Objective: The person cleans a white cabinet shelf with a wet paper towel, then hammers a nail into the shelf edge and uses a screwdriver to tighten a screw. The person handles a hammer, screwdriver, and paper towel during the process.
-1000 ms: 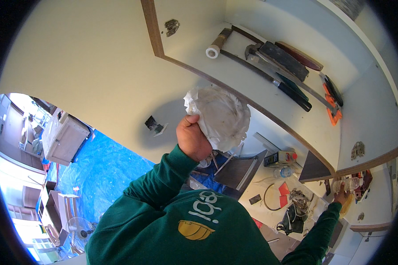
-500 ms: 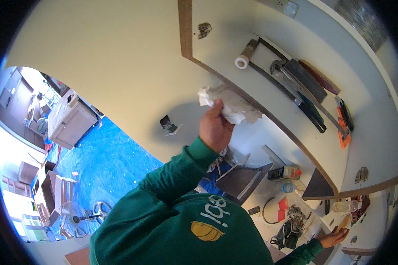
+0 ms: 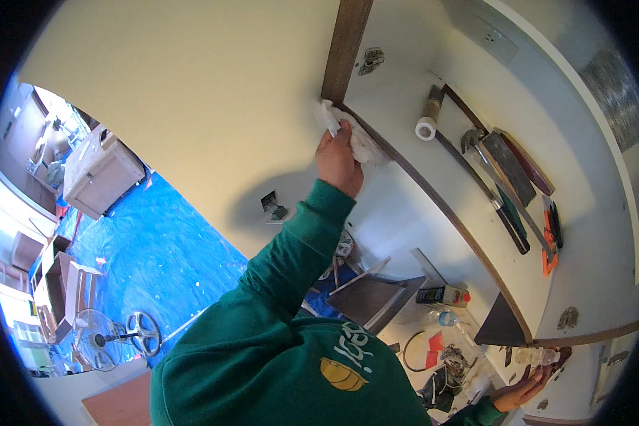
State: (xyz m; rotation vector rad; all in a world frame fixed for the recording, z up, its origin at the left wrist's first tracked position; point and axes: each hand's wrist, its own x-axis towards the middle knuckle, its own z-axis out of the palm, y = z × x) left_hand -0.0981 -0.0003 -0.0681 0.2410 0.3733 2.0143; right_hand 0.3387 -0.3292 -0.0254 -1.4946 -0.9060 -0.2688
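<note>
My left hand is raised and closed around a crumpled white rag. The rag lies against the brown edge of an open white cabinet, close to the corner where two edge strips meet. Lower right, my right hand is stretched out beside a clear plastic bottle. Its fingers look extended, with nothing visible in them.
In the cabinet lie a cylindrical roll, a hammer, a long black-handled tool and an orange tool. A metal can stands below. Blue sheeting covers the floor, with a fan at left.
My left hand has moved up with the rag, which now lies against the cabinet corner. My right hand has shifted down and left; the yellowish thing at it is no longer visible.
</note>
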